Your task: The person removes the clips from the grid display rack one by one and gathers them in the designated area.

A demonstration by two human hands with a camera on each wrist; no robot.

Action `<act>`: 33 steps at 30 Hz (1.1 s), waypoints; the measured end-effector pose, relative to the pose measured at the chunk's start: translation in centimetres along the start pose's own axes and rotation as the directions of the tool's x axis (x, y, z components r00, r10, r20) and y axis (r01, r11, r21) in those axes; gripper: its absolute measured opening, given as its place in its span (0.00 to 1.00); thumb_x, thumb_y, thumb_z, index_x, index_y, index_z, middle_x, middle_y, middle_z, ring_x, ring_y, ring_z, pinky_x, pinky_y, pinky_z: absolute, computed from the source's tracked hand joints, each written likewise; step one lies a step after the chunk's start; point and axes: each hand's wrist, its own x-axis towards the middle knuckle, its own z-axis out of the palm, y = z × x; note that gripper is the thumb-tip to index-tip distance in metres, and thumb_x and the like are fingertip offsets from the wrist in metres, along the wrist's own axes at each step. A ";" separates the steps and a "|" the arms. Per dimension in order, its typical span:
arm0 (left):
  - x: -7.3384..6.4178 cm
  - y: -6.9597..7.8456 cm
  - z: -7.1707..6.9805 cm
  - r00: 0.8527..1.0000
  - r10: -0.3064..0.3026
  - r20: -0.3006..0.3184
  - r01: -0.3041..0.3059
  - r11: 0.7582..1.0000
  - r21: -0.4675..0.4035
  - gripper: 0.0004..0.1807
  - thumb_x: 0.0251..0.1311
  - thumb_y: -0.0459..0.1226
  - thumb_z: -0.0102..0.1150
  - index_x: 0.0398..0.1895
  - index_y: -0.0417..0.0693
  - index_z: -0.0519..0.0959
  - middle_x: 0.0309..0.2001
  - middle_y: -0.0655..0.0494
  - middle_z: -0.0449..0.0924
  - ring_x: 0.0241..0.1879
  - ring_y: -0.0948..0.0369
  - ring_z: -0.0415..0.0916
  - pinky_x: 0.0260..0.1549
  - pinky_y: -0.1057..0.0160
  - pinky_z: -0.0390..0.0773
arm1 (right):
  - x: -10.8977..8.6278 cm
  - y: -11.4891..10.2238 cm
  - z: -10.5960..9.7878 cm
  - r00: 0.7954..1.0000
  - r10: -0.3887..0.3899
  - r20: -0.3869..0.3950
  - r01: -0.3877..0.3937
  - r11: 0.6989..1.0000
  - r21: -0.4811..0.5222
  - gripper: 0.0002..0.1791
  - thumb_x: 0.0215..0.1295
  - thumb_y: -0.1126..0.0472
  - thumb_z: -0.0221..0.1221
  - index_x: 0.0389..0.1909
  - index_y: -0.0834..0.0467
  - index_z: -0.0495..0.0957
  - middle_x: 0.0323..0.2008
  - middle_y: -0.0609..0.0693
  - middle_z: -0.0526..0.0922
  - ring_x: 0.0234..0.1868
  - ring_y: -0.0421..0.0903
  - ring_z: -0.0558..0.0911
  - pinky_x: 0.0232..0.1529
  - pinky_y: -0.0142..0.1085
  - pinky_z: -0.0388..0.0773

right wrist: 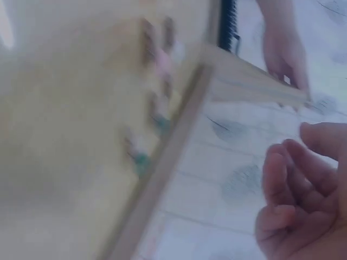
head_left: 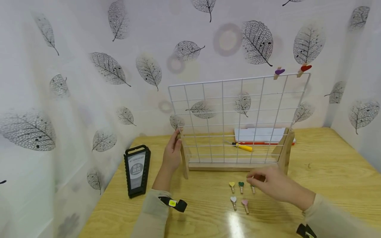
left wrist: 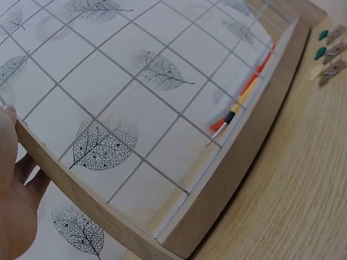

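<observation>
A white wire grid rack (head_left: pixel 232 99) in a wooden stand (head_left: pixel 232 166) stands on the table. My left hand (head_left: pixel 172 153) grips the stand's left upright (left wrist: pixel 81 197), with fingers behind it. My right hand (head_left: pixel 272 185) hovers by small heart clothespins on the tabletop, its fingers loosely bent and nothing visible between them in the right wrist view. A yellow-heart clothespin (head_left: pixel 232 185) and a green-heart clothespin (head_left: pixel 241 186) lie beside another clothespin (head_left: pixel 253 189), partly hidden by the hand. Nearer lie a white-heart clothespin (head_left: pixel 233 201) and a pink-heart clothespin (head_left: pixel 245 205).
Clipped to the rack's top right are a purple-heart clothespin (head_left: pixel 278 72) and a red-heart clothespin (head_left: pixel 304 68). Behind the grid lie a yellow-handled screwdriver (head_left: pixel 244 147) and a white case with a red edge (head_left: pixel 259 135). A black tool case (head_left: pixel 137 170) is at the left.
</observation>
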 end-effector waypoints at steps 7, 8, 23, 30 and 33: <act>0.0 -0.1 0.0 1.000 -0.001 -0.001 0.001 1.000 0.002 0.28 0.80 0.39 0.42 0.79 0.45 0.57 0.71 0.40 0.65 0.68 0.47 0.66 0.67 0.46 0.68 | 1.9 -1.4 -5.7 0.784 -0.503 -0.363 0.357 0.845 -0.399 0.12 0.73 0.51 0.61 0.36 0.54 0.87 0.32 0.40 0.85 0.33 0.37 0.80 0.36 0.24 0.75; 0.0 -0.1 -0.1 1.000 -0.002 0.001 0.002 1.000 0.005 0.28 0.80 0.39 0.42 0.79 0.45 0.57 0.71 0.39 0.65 0.67 0.47 0.66 0.67 0.46 0.68 | 2.2 -1.6 -6.4 0.737 -0.557 -0.382 0.383 0.811 -0.443 0.18 0.74 0.47 0.58 0.35 0.57 0.87 0.33 0.43 0.85 0.35 0.41 0.81 0.40 0.23 0.75; 0.2 -0.2 0.0 1.000 -0.026 -0.003 0.026 1.000 -0.014 0.28 0.80 0.39 0.42 0.80 0.48 0.57 0.72 0.41 0.64 0.69 0.47 0.65 0.68 0.46 0.67 | 7.8 -8.4 -18.3 0.539 -0.632 -0.557 0.210 0.742 -0.637 0.21 0.67 0.55 0.58 0.49 0.68 0.84 0.44 0.68 0.85 0.45 0.66 0.77 0.50 0.44 0.57; 0.1 -0.1 -0.2 1.000 -0.016 0.009 0.017 1.000 -0.024 0.28 0.81 0.38 0.41 0.79 0.45 0.56 0.74 0.39 0.61 0.71 0.46 0.61 0.69 0.47 0.64 | 9.1 -9.4 -19.8 0.788 -0.287 -0.545 -0.037 0.861 -0.507 0.21 0.69 0.59 0.58 0.59 0.64 0.80 0.46 0.68 0.84 0.50 0.64 0.74 0.55 0.57 0.50; 0.1 -0.1 -0.2 0.999 -0.031 0.020 0.032 0.998 -0.049 0.28 0.81 0.37 0.41 0.80 0.44 0.54 0.76 0.40 0.58 0.73 0.47 0.58 0.71 0.48 0.62 | 9.5 -9.4 -20.0 0.793 -0.237 -0.560 -0.071 0.878 -0.473 0.19 0.70 0.58 0.58 0.56 0.64 0.82 0.40 0.67 0.84 0.46 0.60 0.74 0.59 0.56 0.49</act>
